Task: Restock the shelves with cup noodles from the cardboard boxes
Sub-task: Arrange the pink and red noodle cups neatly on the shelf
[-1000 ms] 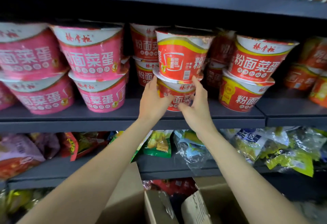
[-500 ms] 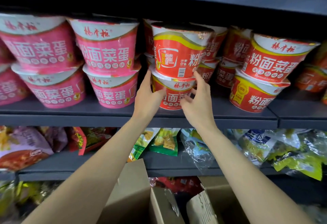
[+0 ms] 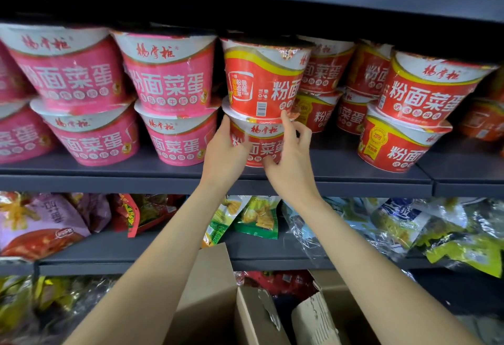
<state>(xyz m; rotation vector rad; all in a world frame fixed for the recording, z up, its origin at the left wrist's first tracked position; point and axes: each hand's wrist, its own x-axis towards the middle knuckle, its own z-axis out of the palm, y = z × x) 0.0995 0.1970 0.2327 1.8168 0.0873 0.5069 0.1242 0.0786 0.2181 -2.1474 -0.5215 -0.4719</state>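
Two red cup noodle bowls are stacked at the front of the dark shelf [image 3: 109, 178]. My left hand [image 3: 223, 154] grips the left side of the lower red cup [image 3: 263, 140]. My right hand [image 3: 291, 164] holds its right side between thumb and raised index finger. That fingertip reaches the base of the upper red cup [image 3: 261, 83], and the other fingers curl away from the cup. An open cardboard box [image 3: 215, 290] stands below my arms, its inside mostly hidden.
Pink cup noodles [image 3: 169, 77] are stacked two high to the left, and more red cups [image 3: 425, 91] to the right and behind. Snack bags [image 3: 256, 216] fill the shelf below. A second torn box flap [image 3: 313, 320] sits at the lower right.
Both hands have stayed on the lower red cup. My right hand's outer fingers have lifted and curled off the cup. The view has drawn closer to the shelf.
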